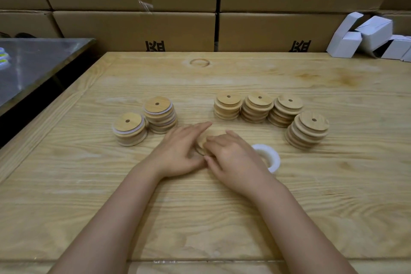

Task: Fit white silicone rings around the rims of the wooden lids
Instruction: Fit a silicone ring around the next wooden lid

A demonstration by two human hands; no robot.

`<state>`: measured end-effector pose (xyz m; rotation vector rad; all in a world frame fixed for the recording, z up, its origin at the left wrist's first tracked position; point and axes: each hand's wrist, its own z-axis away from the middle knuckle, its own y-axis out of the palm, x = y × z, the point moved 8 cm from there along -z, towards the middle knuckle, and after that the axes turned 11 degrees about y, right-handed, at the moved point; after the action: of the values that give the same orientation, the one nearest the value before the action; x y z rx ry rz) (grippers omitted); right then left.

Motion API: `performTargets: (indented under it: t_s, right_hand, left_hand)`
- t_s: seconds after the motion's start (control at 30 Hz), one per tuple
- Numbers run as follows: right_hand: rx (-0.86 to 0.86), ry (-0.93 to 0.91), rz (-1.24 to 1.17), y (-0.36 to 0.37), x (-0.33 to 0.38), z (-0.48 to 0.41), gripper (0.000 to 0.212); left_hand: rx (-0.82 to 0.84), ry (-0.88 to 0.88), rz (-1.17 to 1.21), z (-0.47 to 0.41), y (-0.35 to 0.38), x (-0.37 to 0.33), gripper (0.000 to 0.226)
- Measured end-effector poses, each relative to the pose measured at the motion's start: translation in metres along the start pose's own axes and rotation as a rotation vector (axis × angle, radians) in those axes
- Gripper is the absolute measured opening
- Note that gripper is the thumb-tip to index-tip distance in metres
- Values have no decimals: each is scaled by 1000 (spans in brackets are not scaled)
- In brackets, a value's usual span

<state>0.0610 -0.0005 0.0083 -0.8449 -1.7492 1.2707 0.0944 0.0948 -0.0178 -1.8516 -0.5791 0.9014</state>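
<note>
Here, on the left of the wooden tabletop (pixel 222 218), two stacks of ringed lids (pixel 159 115) are seen side by side, with white bands showing between the discs. At the centre a single wooden lid (pixel 203 140) is kept between both hands: the left hand (pixel 180 153) is laid against its left edge with the grip spread and the fingers straight, while the right hand (pixel 233 158) is curled over it, the grip closed round the lid. Just right of that hand a pile of white silicone rings (pixel 270 159) is set, and beyond it four stacks of bare lids (pixel 258 108) are ranged.
</note>
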Motion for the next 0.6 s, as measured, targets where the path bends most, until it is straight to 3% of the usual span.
performTargets:
  t_s: [0.27,0.43,0.6]
  right_hand:
    - [-60,-14,-97,1,9,1,29]
    - [-161,151,-182,-3,-4,-2,27]
    - [-227,356,-448,-8,-24,0,42]
  left_hand:
    - [-160,35,258,-4,-9,-8,62]
    - [-282,63,306,-7,-12,-18,62]
    - [-441,81,303,-4,-24,-25,64]
